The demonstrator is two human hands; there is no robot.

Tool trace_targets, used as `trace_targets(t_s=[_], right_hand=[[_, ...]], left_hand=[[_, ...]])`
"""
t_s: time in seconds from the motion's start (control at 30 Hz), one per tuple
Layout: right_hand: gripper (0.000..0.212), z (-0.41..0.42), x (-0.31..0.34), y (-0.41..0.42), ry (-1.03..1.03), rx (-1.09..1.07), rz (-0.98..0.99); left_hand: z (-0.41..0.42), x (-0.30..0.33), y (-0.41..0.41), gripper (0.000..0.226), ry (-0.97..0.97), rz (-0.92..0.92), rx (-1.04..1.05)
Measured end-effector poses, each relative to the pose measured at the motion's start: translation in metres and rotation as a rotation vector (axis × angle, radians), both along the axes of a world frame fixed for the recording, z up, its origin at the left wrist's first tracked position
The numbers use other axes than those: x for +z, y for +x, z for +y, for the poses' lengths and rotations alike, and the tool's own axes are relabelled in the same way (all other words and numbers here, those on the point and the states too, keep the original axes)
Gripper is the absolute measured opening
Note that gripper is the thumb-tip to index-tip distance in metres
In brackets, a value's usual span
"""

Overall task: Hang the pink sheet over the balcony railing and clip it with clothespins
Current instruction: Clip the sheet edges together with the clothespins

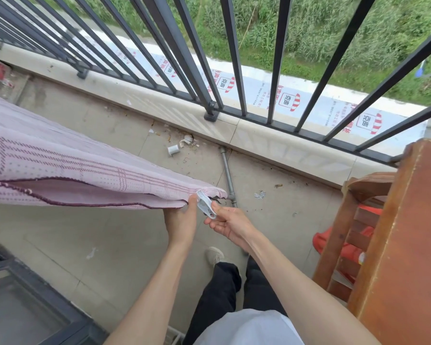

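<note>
White shirt hem (249,327) at bottom edge, black trousers (224,290) below it, one pale shoe (214,255) planted on grey tiled balcony floor (110,245). Both bare forearms reached forward and up from there.

Left hand (182,222) closed on end of pink sheet (67,170), thumb pressed on top of folded corner, fingers hidden under cloth. Right hand (228,225) pinched white clothespin (205,205) between thumb and forefinger, remaining fingers loosely curled; clip's front end lay against sheet corner, just beside left thumb. Could not tell whether clip's mouth actually bit cloth or only touched it.

Sheet stretched away leftward out of view, doubled over on itself, dark purple hem running along lower fold, woven plaid lines and dots across top. Support beneath sheet hidden by fabric itself. Held well apart from dark metal balcony railing (209,70), which ran diagonally across upper half above pale stone kerb (259,143).

Thin grey pipe (227,170) crossed floor from kerb toward hands. Scraps of litter (182,143) lay near kerb. Brown wooden furniture (396,245) stood at right, something red-orange (346,250) tucked behind its slats. Green grass (334,26) visible beyond rails.
</note>
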State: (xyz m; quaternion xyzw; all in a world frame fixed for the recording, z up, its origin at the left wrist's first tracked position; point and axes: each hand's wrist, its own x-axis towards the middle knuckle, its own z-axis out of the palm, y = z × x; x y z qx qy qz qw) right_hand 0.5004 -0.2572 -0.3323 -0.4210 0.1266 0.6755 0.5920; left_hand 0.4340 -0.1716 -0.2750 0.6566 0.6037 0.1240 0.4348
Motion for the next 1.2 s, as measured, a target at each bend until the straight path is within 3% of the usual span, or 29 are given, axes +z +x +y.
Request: trace_targets(t_s=[0.23,0.43,0.5,0.63,0.77,1.0,1.2], right_hand=[[0.035,0.005,0.011,-0.006,-0.003,-0.024,0.03],[0.041,-0.012,0.016,-0.018,-0.13,0.064,-0.231],[0.042,-0.029,0.018,-0.019,-0.236,0.098,-0.438],[0.059,-0.088,0.022,-0.032,-0.477,0.396,-1.181],[0.067,-0.156,0.041,-0.067,-0.693,0.455,-1.464],[0.06,-0.276,0.082,-0.152,-1.206,0.125,-1.381],[0.05,-0.363,0.088,-0.194,-1.474,-0.113,-1.198]], left_hand=[[0.001,0.003,-0.002,0.023,0.0,0.039,-0.024],[-0.02,-0.001,-0.018,0.015,0.089,0.168,-0.252],[-0.033,-0.001,-0.031,0.016,0.153,0.187,-0.376],[-0.053,-0.008,-0.061,0.043,0.257,0.275,-0.846],[-0.075,-0.006,-0.082,0.052,0.337,0.305,-1.216],[-0.15,0.009,-0.078,0.056,0.423,0.221,-1.669],[-0.24,0.015,-0.072,0.058,0.429,0.141,-1.931]])
